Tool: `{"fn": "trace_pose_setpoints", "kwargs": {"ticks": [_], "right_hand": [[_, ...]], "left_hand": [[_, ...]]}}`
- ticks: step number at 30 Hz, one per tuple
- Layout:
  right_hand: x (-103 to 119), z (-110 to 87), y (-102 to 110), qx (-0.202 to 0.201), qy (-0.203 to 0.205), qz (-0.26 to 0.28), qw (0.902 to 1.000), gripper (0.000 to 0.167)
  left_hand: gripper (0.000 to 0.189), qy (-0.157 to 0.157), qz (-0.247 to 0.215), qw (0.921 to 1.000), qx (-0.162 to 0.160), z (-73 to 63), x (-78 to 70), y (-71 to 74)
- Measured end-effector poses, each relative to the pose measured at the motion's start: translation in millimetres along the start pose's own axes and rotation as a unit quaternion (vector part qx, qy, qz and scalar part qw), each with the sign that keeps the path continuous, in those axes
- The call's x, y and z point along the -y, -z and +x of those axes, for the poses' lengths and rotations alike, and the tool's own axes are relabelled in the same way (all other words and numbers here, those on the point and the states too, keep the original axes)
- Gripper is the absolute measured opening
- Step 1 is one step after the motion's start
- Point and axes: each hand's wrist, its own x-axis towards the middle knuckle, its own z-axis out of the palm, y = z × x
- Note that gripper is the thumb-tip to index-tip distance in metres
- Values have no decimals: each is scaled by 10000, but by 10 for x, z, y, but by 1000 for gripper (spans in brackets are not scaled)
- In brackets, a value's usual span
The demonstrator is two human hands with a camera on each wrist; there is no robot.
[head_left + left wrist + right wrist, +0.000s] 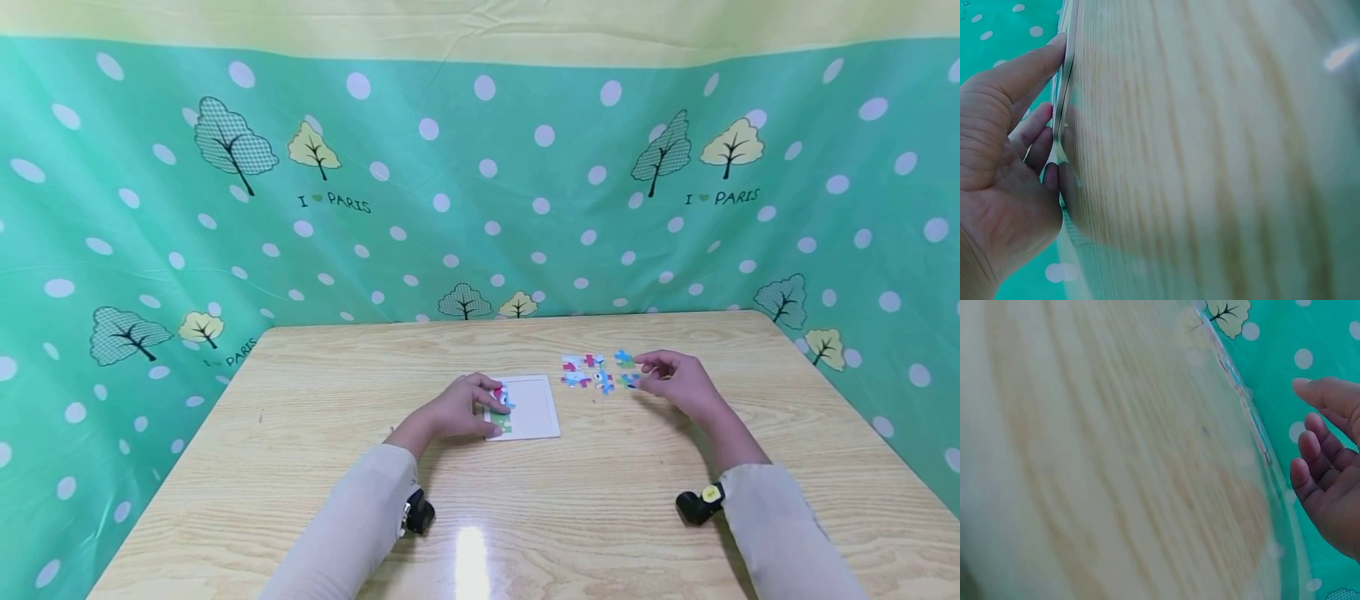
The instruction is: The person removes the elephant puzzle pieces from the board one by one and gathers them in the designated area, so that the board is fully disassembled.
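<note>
Wood-grain table lay beneath | white puzzle tray sat flat, fitted pieces at left | left hand rested relaxed fingers there | right hand held nothing, fingers parted beside loose puzzle pieces right of the tray

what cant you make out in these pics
Left edge of the tray: head view, partly covered by the left grip.
Tray's printed face: left wrist view, seen nearly edge-on.
Loose puzzle pieces: prints too small in head view, edge-on and blurred in right wrist view.
Right grip: right wrist view, its back cut off by the frame's right edge.
</note>
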Motion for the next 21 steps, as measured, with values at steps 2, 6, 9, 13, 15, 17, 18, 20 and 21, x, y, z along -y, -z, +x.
{"fn": "trace_pose_setpoints", "kwargs": {"ticks": [2,6,9,13,15,17,18,20,21], "right_hand": [[27,-5,-10,1,-21,54,10000,40],[72,-1,-25,-12,-25,70,10000,40],[100,7,-32,-32,34,58,10000,41],[137,17,-46,4,153,94,9998,41],[156,23,-55,66,224,161,9996,41],[186,23,-69,153,285,214,9992,40],[201,24,-75,197,301,249,9990,40],[238,20,-87,285,311,285,9987,41],[256,18,-94,332,316,295,9985,41]], "left_hand": [[29,-5,8,10000,-2,-2,-1,0],[29,-22,0,10000,-3,-9,-1,-1],[30,-26,-16,10000,-8,-13,-3,0],[29,-30,-45,10000,-16,-13,-6,2],[29,-25,-49,10000,-20,-13,-7,2],[29,-20,-46,10000,-24,-13,-8,2],[29,-15,-41,10000,-26,-13,-8,1],[29,-4,-35,10000,-28,-14,-8,0],[29,-2,-35,10000,-29,-15,-8,-1]]}}
